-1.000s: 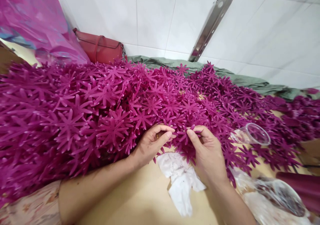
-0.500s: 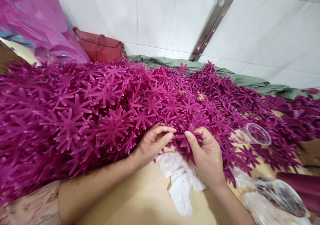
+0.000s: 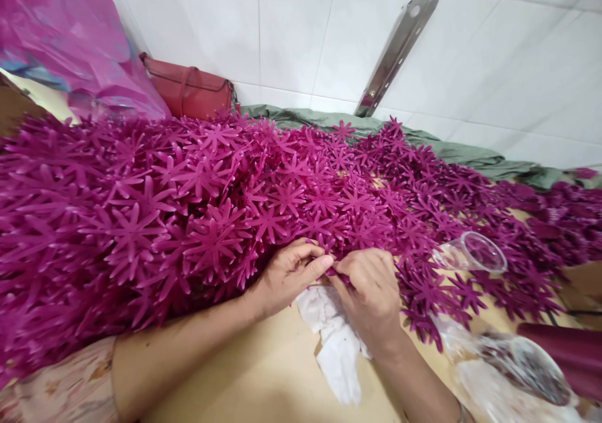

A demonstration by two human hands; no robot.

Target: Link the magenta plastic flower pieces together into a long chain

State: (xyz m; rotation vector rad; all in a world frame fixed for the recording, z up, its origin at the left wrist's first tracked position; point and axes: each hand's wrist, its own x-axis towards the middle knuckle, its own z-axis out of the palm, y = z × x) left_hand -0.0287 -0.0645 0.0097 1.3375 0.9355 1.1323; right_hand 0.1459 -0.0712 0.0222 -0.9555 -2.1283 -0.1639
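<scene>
– Magenta, heaped deep across the table [image 3: 263, 373]. Where to look first in the head view?

– Just past the far edge of the white cloth [image 3: 338, 351], to the small flower piece [image 3: 332, 272] between both sets of fingertips. Mostly covered there, with only a little purple showing.

– And the grip?

– Curled in and pinching that flower piece, by the look of it, for the right hand [image 3: 371, 285], with the wrist beside the cloth. For the left hand [image 3: 286, 278], thumb and fingertips drawn close together at the same spot, just left of the cloth; pinching or merely steadying, cannot tell.

– Any advice for doing it well?

– Use fingertips only, and lightly, petals being probably thin and quick to bend. Steady with one hand, work with the other. Try lifting a touch above the cloth, for a clearer sight of both tips.

– What else to mind?

– Beyond the cloth and out to both sides, loose star-shaped flowers [image 3: 211, 191], likely to snag on knuckles. To the right of the cloth, a clear plastic cup [image 3: 470, 253] tipped over among them, and nearer, a plastic bag [image 3: 522, 366]. Keep movements small.
</scene>
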